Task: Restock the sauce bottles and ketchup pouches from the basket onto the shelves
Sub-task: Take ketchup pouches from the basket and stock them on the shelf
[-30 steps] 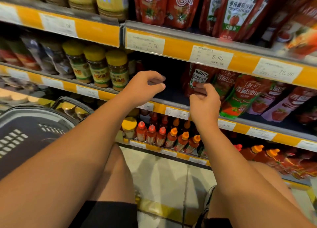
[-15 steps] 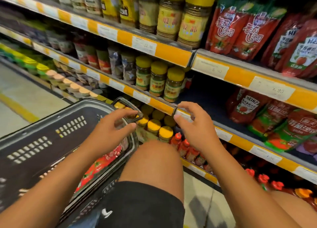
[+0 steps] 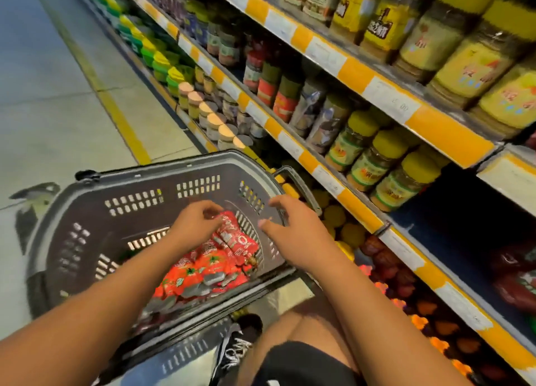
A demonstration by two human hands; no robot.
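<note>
A dark grey plastic shopping basket (image 3: 87, 220), its walls pierced with rows of small slots, sits on the pale tiled floor (image 3: 43, 110) close against the shelving. In its near right corner lies a heap of glossy red foil ketchup pouches (image 3: 203, 272), flat and crinkled, printed with tomatoes and white lettering; some show grey spouted ends.

The left hand (image 3: 197, 221) reaches down into the basket, fingers curled onto the topmost red pouch (image 3: 235, 234), which tilts up against the basket's right wall; motion blur leaves it unclear whether the fingers truly pinch it or only touch it. The right hand (image 3: 293, 229) hovers just above the basket's right rim, fingers spread and loosely bent, holding nothing. The basket's grey bar handle (image 3: 301, 188) hangs outward just beyond that hand, toward the shelves.

To the right of the basket run metal shelves with orange-and-white price strips (image 3: 356, 211) along their edges. Level with the basket's far rim stand round clear plastic jars with yellow screw caps (image 3: 391, 171) and green labels; higher up are larger yellow-labelled jars (image 3: 464, 57). Below the strip, right of the basket, small red squeeze bottles with orange caps (image 3: 417, 313) stand in rows. Beyond the basket, jars with pale peach lids (image 3: 214, 118) line the lowest shelf. A black lace-up shoe (image 3: 237, 348) and a bare knee show at the near rim.
</note>
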